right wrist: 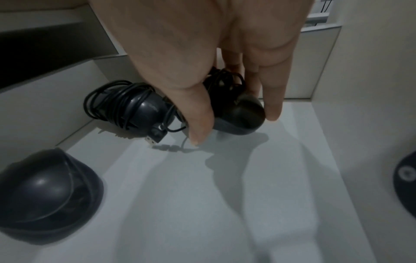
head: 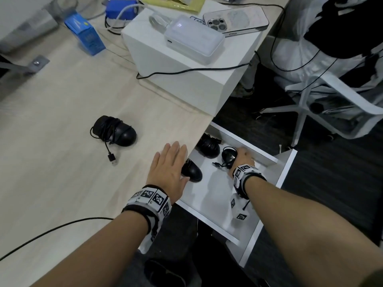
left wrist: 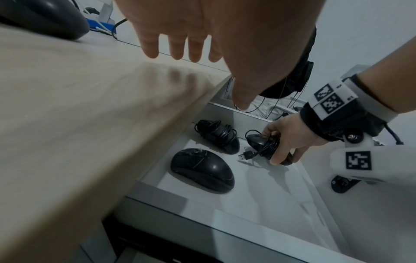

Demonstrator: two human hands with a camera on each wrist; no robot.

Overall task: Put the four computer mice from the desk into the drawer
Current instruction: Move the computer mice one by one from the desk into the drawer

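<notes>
One black mouse (head: 116,130) wrapped in its cable lies on the wooden desk (head: 62,141). In the open white drawer (head: 287,168) my right hand (head: 243,157) grips a cable-wrapped black mouse (left wrist: 263,144) (right wrist: 238,113) just above the drawer floor. A second wrapped mouse (head: 208,145) (left wrist: 217,137) (right wrist: 128,108) lies at the drawer's back left. A plain black mouse (head: 191,170) (left wrist: 202,170) (right wrist: 47,194) sits near the front left. My left hand (head: 169,168) (left wrist: 180,41) hovers flat with straight fingers over the desk edge, holding nothing.
A white box (head: 176,65) carrying a power bank (head: 193,39) and a phone (head: 235,19) stands at the desk's back right. A blue carton (head: 85,34) and cables lie further back. An office chair base (head: 310,112) stands right of the drawer.
</notes>
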